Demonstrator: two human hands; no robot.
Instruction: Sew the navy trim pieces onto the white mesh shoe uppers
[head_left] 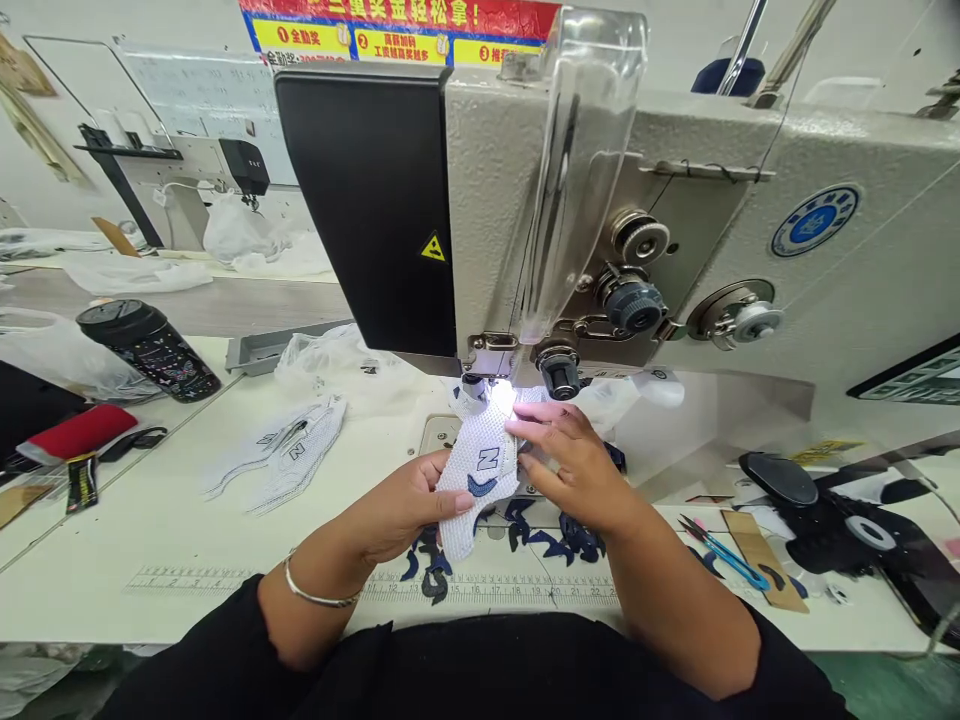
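Note:
A white mesh shoe upper [469, 445] with a navy letter N and a navy curved patch lies under the lit needle area of a sewing machine [487, 190]. My left hand [409, 497] pinches its lower left edge, thumb on top and fingers partly hidden beneath. On the right edge, close to the needle, rest the outstretched fingers of my right hand [576, 462], which is open and touching the mesh. Several small navy pieces [581, 538] are scattered below the hands. The needle tip is lost in the bright light.
Finished-looking white uppers [304, 455] lie to the left, near a black tumbler [150, 345] and a red roll-shaped object [79, 432]. Blue-handled thread snips [727, 557] and cardboard [765, 562] are at right. A printed ruler [517, 592] runs along the front edge.

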